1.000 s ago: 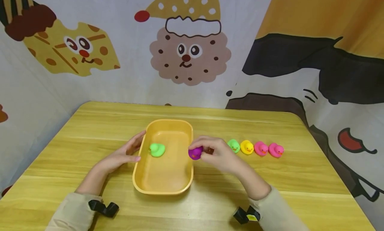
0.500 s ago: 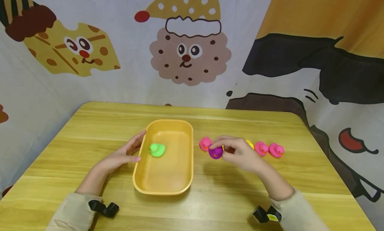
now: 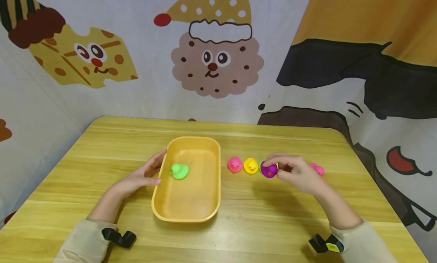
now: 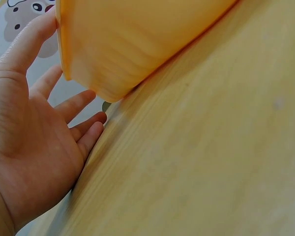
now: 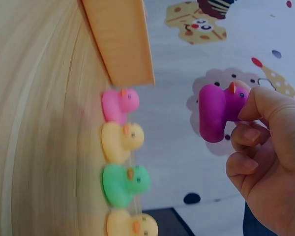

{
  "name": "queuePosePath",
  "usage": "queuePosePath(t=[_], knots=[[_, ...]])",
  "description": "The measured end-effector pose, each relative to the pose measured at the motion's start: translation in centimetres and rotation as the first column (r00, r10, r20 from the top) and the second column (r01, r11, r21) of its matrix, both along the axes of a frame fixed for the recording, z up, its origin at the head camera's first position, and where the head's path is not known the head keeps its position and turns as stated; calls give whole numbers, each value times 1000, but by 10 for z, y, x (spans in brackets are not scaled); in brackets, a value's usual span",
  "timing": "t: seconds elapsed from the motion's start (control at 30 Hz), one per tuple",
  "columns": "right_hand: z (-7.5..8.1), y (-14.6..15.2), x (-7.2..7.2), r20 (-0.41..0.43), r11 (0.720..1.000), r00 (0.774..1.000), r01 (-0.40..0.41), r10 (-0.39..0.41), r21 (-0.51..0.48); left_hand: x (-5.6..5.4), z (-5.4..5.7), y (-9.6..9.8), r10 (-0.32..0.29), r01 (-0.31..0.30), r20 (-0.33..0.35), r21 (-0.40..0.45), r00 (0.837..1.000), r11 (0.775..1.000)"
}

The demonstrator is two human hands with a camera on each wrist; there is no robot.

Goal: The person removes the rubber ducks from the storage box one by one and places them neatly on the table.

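My right hand pinches a purple rubber duck by its head between thumb and fingers. In the right wrist view the purple duck is up off the table, apart from the row of ducks. A pink duck and a yellow duck stand in that row, with a green duck mostly hidden behind the purple one in the head view. My left hand rests against the left side of an orange tray, fingers loosely extended, thumb at the rim. Inside sits a light green duck.
Beyond the green duck, the row continues with another yellow duck. A pink duck at its right end is partly covered by my right hand. The wooden table meets a cartoon-printed cloth at its back edge.
My right hand has carried the purple duck rightward from the tray's right rim along the row, uncovering the pink and yellow ducks at the left end. My left hand and the tray stay put.
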State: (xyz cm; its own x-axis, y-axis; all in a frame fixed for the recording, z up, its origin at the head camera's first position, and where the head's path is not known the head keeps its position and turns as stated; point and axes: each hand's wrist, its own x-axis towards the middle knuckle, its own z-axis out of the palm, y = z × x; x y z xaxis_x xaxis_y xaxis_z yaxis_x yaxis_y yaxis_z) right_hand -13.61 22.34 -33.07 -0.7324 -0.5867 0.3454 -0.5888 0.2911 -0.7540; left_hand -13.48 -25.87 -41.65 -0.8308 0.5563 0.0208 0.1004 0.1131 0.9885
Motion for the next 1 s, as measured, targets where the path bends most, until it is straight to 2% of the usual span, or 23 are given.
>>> queuePosePath(t=[0.13,0.33,0.5,0.77,1.0], knots=[[-1,16,-1,-11,1000,1000,11,-11,-8,-1,-2,-1,-1,1,-11,-9,1000,1000],[0,42,0,20,999,999,42,-41,-17,-2,-3,-1,-8,8,-9,-10,1000,1000],[2,64,0,34,992,993,113,-114,51,-2,-2,-1,-9,9,-2,-10,1000,1000],[4,95,-3,-3,957,971,234,-238,172,-1,-2,-2,-21,21,-24,-12,999,1000],[1,118,-8,-49,923,955,294,-292,248,0,-3,-2,-7,7,-1,-4,1000,1000]])
